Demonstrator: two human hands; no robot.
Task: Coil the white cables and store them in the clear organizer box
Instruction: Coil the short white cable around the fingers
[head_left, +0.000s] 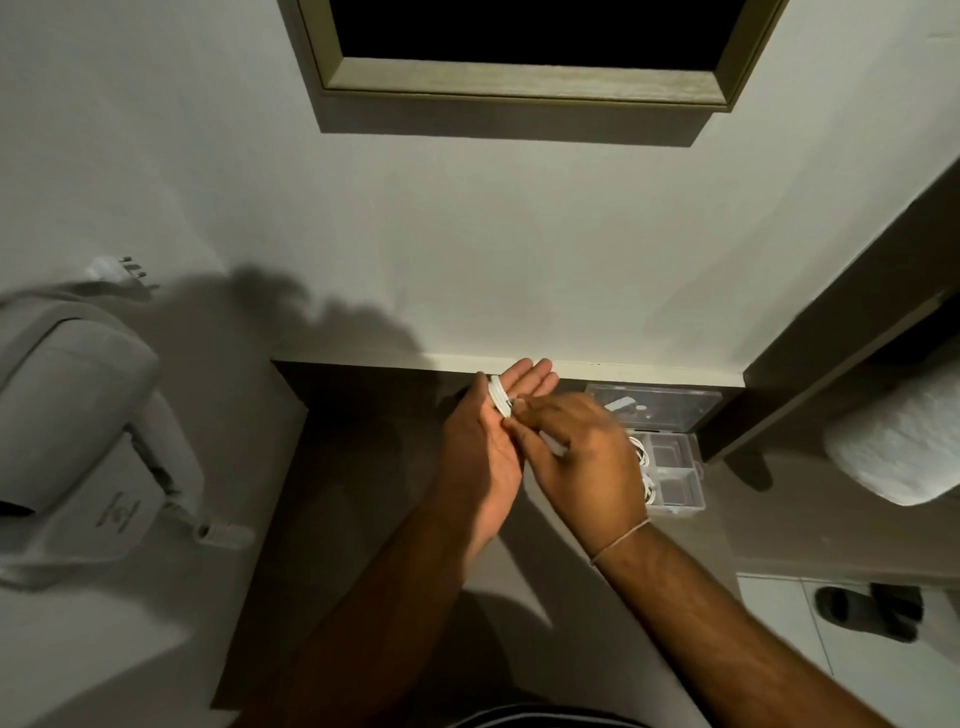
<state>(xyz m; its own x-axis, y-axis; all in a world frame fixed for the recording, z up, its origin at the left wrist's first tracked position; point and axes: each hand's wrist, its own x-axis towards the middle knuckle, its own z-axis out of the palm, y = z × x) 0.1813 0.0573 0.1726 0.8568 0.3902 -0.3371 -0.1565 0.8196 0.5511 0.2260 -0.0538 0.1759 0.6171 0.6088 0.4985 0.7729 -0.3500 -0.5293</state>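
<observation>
A white cable (497, 396) is wound in several loops around the fingers of my left hand (488, 441), which is held flat with the fingers straight. My right hand (582, 457) is pressed against the left palm and pinches the cable's loose end, whose white tip shows between its fingers. Just right of my hands, the clear organizer box (675, 483) lies on the dark table with its lid (660, 408) open toward the wall. Coiled white cables lie in its left compartments, partly hidden by my right hand.
The dark table (374, 519) runs along a white wall. A grey appliance (78, 441) with a cord and plug stands at the left. At the right are a wooden shelf edge (831, 332), a white towel (904, 436) and a pair of dark slippers (867, 608) on the floor.
</observation>
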